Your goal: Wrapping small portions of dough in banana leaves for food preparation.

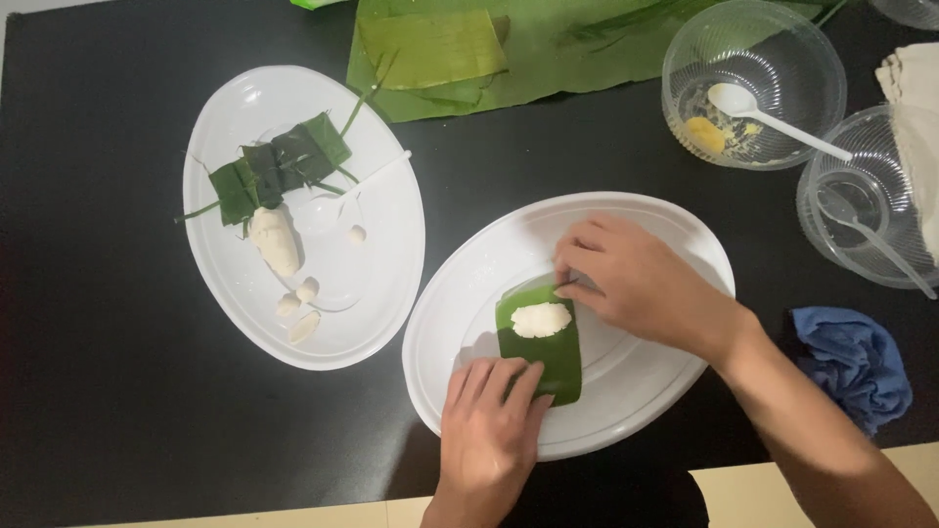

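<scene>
Black table, dough-topped leaf on plate

You are looking down at a big black table. It fills almost all you can see. Its top is dark and smooth, and soft light from above makes a dull shine on it. Along the bottom edge you see a strip of pale cream floor. At the top left corner there is a small bit of light grey wall or floor.
</scene>
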